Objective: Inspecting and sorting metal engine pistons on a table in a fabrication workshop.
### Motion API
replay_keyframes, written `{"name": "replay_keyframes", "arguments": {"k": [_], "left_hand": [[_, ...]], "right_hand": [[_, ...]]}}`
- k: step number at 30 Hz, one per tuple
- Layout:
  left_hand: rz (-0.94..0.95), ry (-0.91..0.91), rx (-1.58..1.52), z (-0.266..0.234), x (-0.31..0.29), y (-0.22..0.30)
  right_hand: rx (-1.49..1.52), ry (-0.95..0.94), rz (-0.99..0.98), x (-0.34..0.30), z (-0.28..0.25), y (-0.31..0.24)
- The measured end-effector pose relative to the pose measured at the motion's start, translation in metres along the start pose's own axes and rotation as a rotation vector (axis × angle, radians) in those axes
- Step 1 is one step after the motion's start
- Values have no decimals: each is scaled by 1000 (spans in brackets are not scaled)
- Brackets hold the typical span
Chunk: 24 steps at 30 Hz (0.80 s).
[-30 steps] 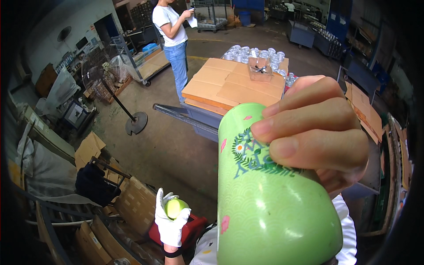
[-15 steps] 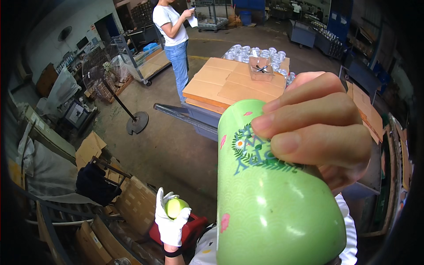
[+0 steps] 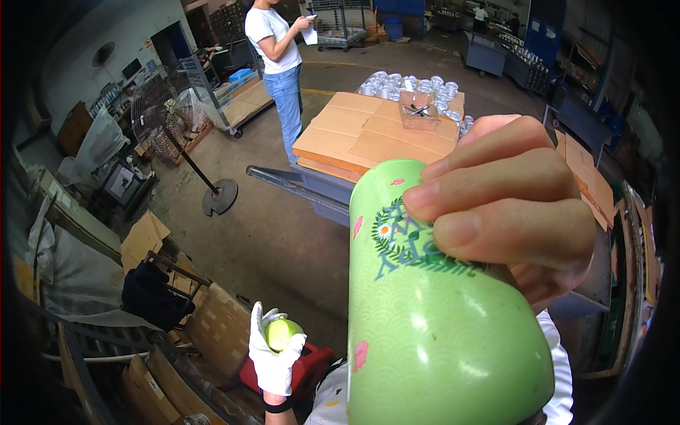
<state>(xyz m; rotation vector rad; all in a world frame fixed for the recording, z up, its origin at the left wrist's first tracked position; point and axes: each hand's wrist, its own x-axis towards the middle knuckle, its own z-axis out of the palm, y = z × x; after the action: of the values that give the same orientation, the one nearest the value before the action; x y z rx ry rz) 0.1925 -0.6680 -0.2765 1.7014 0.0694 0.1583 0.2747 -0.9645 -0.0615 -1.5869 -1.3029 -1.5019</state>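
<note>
On my feed, a dim workshop, bare brown floor (image 3: pixel 265 241) left of the right grip (image 3: pixel 520 202), pedestal fan (image 3: pixel 164 113) farther left, pale wall (image 3: pixel 120 28) behind that, cardboard-covered worktop (image 3: pixel 347 127) beyond the grip, grey bin (image 3: pixel 483 55) farther back.

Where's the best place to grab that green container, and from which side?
Probably around the slimmer-looking far half of the green container, coming from the right, where the right hand holds it: its rounded side suits a curled grip, while the near part looks broader.
</note>
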Motion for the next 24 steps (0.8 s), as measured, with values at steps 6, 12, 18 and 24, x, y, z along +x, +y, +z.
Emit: {"name": "replay_keyframes", "arguments": {"k": [6, 12, 18, 24], "left_hand": [[9, -20, 6, 2, 0, 3], [15, -29, -2, 3, 0, 3], [14, -4, 41, 0, -3, 5], [-2, -7, -4, 3, -3, 3]], "right_hand": [[-17, -57, 81, 10, -4, -10], [57, -69, 147, -1, -4, -13], [157, -125, 257, -9, 1, -14], [210, -188, 289, -8, -12, -10]]}}
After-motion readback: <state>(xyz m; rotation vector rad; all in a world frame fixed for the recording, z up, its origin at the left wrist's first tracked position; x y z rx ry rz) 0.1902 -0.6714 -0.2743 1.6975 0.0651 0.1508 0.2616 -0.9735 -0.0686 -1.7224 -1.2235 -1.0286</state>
